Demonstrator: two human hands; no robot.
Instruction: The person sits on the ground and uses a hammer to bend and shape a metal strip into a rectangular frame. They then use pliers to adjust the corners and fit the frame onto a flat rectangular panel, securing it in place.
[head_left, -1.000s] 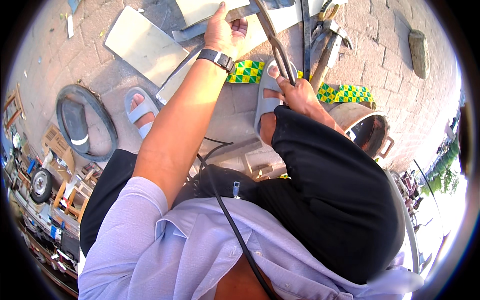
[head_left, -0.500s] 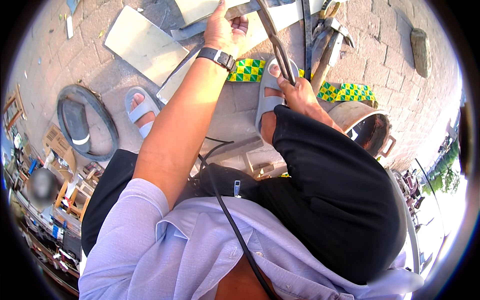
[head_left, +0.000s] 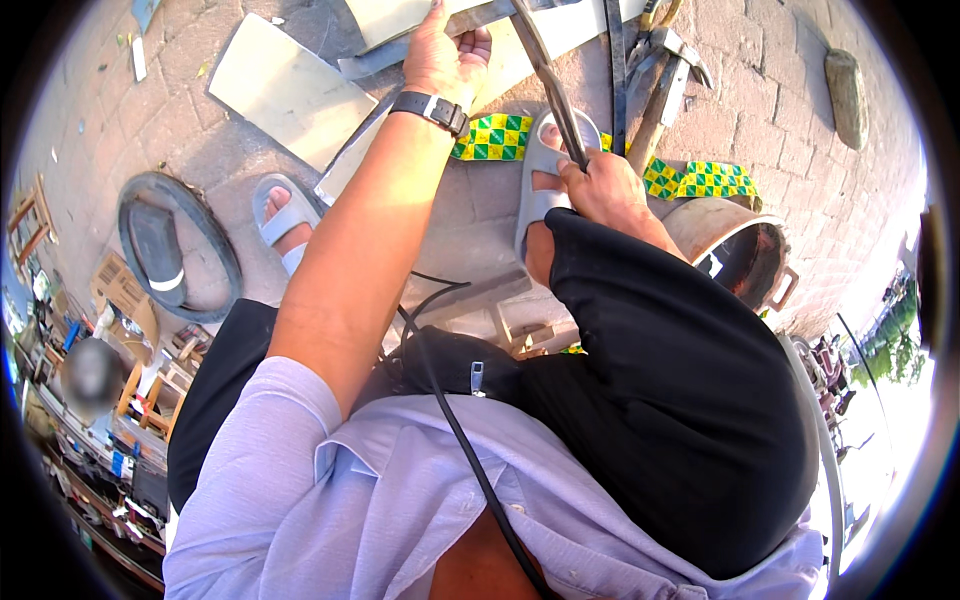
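Note:
My left hand point(head_left: 446, 66) is at the upper edge, its thumb and curled fingers closed on a dark grey flat strip point(head_left: 372, 66). A watch with a black strap point(head_left: 430, 111) is on that wrist. In front of my right knee, my right hand point(head_left: 608, 186) grips a long two-handled metal tool point(head_left: 551, 88), its two dark bars pressed together. The tool's far end lies beyond the picture, so I cannot tell whether it is tongs or shears. Beside the strip lie pale flat sheets point(head_left: 290, 92).
A hammer point(head_left: 668, 85) and a black bar point(head_left: 614, 75) lie right of the tool. Green-and-yellow checkered material point(head_left: 492, 137) runs under my right sandal point(head_left: 540, 198). A rusty pot point(head_left: 712, 222) stands right, a stone point(head_left: 847, 100) beyond it. A black rubber ring point(head_left: 232, 265) lies left.
The tool's two handles were apart and are now squeezed together in my right hand. My left hand has barely moved.

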